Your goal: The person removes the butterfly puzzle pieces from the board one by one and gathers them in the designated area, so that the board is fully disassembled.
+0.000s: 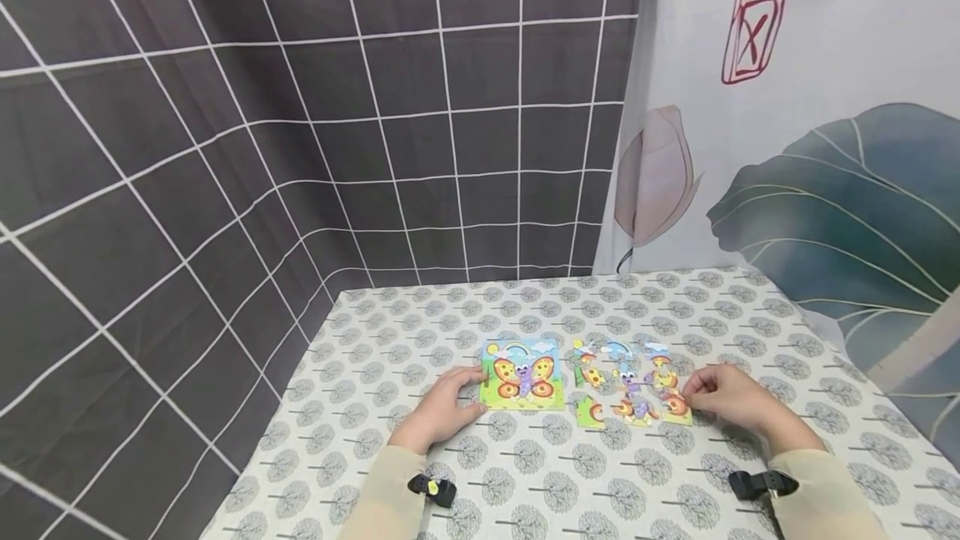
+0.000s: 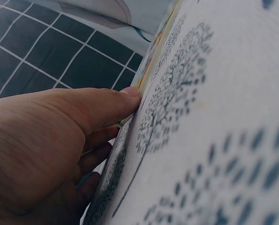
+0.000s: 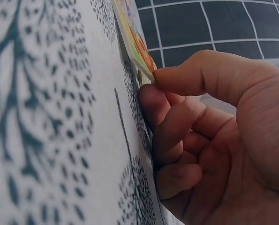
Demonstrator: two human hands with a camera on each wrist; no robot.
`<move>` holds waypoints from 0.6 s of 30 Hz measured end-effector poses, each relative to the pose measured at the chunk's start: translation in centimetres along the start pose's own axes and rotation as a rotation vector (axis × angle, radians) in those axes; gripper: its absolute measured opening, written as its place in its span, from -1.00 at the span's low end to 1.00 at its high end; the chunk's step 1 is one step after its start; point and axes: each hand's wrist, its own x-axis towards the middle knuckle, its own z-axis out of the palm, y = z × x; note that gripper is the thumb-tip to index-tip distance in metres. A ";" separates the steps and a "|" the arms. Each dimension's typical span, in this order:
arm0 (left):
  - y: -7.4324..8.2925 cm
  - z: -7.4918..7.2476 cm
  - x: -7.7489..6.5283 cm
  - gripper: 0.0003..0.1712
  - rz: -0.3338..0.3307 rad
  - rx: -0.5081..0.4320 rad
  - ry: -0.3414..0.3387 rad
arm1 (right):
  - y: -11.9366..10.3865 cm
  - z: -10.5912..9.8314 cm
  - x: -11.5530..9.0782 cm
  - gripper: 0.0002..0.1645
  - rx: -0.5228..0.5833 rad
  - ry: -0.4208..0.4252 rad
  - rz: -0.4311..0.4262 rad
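Note:
A square butterfly picture lies flat on the tablecloth. My left hand rests at its left side, thumb and forefinger touching the edge; in the left wrist view the thumb meets that edge. To the right, several loosely spaced jigsaw pieces show a matching butterfly. My right hand pinches the lower right corner jigsaw piece between thumb and forefinger. Seen from the right wrist, this jigsaw piece is tilted, its near corner raised off the cloth, and the other fingers are curled below.
The table wears a white cloth printed with grey trees. A dark curtain with white grid lines hangs behind and at the left. A pale curtain with lotus prints hangs at the right. Each wrist carries a black strap.

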 end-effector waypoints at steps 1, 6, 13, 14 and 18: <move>0.0 0.0 0.0 -0.38 0.001 -0.003 0.000 | 0.0 0.0 0.0 -0.93 -0.003 0.004 0.004; 0.1 0.3 0.0 -0.38 0.002 -0.005 -0.006 | 0.1 -0.1 -0.4 -0.93 -0.019 0.015 0.015; 0.4 0.4 0.0 -0.39 0.023 -0.001 -0.009 | 0.3 0.2 -0.8 -0.89 -0.007 0.043 0.060; 0.4 0.4 0.0 -0.39 0.027 -0.003 -0.008 | 0.3 0.2 -0.9 -0.88 -0.003 0.046 0.064; 0.3 0.5 0.1 -0.39 0.029 -0.013 -0.008 | 0.5 0.3 -1.1 -0.89 0.015 0.043 0.073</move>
